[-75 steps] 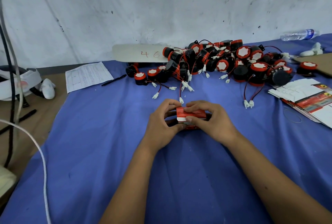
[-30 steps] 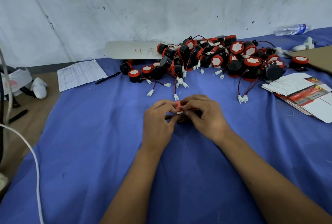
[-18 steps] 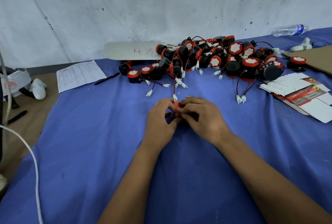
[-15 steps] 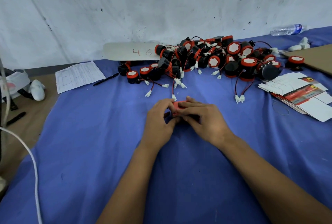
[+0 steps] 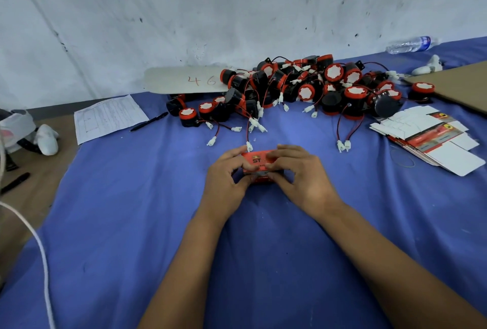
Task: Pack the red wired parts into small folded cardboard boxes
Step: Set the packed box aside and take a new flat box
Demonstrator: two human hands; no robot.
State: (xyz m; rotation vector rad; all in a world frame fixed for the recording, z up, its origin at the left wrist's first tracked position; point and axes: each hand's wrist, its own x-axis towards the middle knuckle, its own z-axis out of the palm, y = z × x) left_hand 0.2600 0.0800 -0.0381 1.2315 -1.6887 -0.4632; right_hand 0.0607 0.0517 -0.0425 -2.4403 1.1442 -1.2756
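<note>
From the head camera, both hands meet at the middle of a table covered with a blue cloth [image 5: 131, 223]. The left hand [image 5: 224, 181] and the right hand [image 5: 303, 178] each grip a small red box [image 5: 257, 163], fingers curled over its top and thumbs at its near side. The box sits low over the cloth, its red top face showing printed letters; whether it touches the cloth cannot be told, since the hands hide its lower edge.

Just beyond the box lies a pile of red and black parts [image 5: 303, 88] with red and black wires ending in white plugs. One white plug [image 5: 249, 146] lies just beside the far edge of the box and the left fingertips. Two more plugs [image 5: 342, 145] lie to the right of the hands, apart from them.

To the right, a stack of flat unfolded boxes [image 5: 432, 138] rests on the cloth, white with red print. Behind the pile, a pale board [image 5: 184, 80] marked with red numbers leans near the wall. A sheet of paper [image 5: 108, 116] and a black pen [image 5: 149, 121] lie at the left far edge of the cloth. A plastic bottle [image 5: 411, 44] lies on its side at the far right. A white cord [image 5: 39, 254] crosses the near left corner.
</note>
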